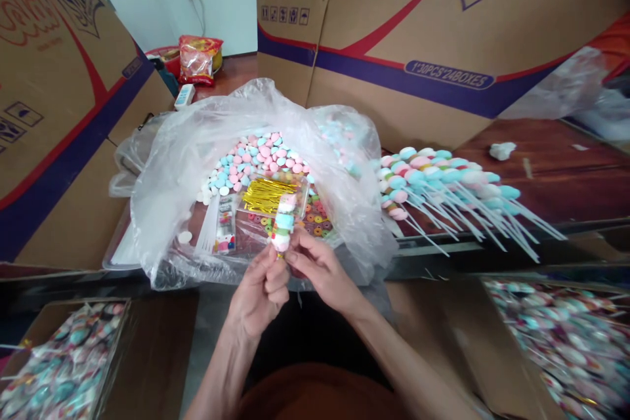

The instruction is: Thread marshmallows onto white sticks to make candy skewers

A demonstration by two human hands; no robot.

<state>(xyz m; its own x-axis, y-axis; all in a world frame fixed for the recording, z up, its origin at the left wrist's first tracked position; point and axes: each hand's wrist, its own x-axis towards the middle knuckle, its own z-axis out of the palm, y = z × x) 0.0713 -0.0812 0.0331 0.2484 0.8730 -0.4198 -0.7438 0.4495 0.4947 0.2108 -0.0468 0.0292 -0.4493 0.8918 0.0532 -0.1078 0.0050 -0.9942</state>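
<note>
In front of me, upright, is a marshmallow stick candy [284,222] with pink, blue, green and white pieces, seemingly inside a clear bag. My left hand [263,285] is closed round its lower end. From the other side, my right hand [319,269] pinches at the same spot, where a bit of gold tie shows. The stick below is hidden by my fingers. Just behind lie gold twist ties [270,195] in a clear tray. Left of them is a stack of printed clear bags [225,226] beside white sticks [207,228].
Loose marshmallows [263,152] and colourful rings [317,218] lie within a crumpled plastic sheet [167,164]. Unwrapped stick candies [443,180] are piled at right. Boxes of wrapped candies [73,361] [566,348] stand low on both sides. Large cartons [394,46] wall the back.
</note>
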